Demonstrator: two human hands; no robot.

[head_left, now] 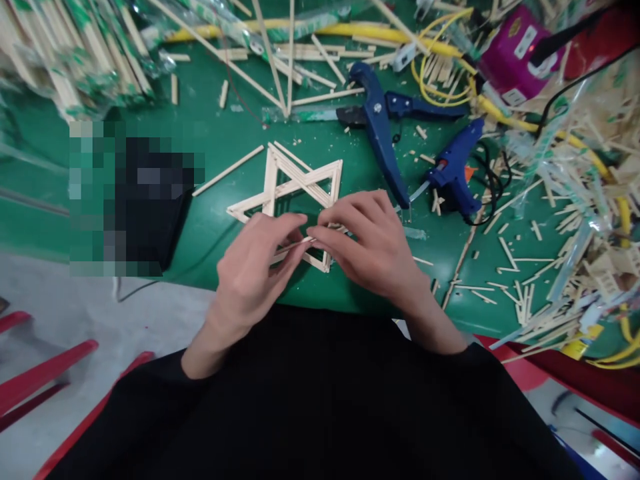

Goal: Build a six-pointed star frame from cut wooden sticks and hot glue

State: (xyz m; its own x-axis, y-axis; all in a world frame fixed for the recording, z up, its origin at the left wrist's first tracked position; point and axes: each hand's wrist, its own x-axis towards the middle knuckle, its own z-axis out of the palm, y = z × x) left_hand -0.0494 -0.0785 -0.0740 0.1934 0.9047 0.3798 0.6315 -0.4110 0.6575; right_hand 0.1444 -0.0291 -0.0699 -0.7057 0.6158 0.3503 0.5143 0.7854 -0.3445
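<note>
A star-shaped frame of pale wooden sticks [271,180] lies on the green table [220,230], its lower part under my hands. My left hand [260,263] pinches a thin wooden stick [301,242] just above the star. From the right, my right hand [367,240] has its fingers pressed together at the same stick's right end. The fingertips of both hands almost meet. Fingers hide much of the stick and the star's lower middle. A single loose stick [227,171] rests left of the star's top point.
Blue cutters [380,127] and a blue glue gun [457,170] lie to the right, beyond my right hand. A dark object [150,213] stands left. Bundled sticks [75,53], yellow tubing [330,30], a magenta box [517,53] and scattered offcuts [525,300] surround the work area.
</note>
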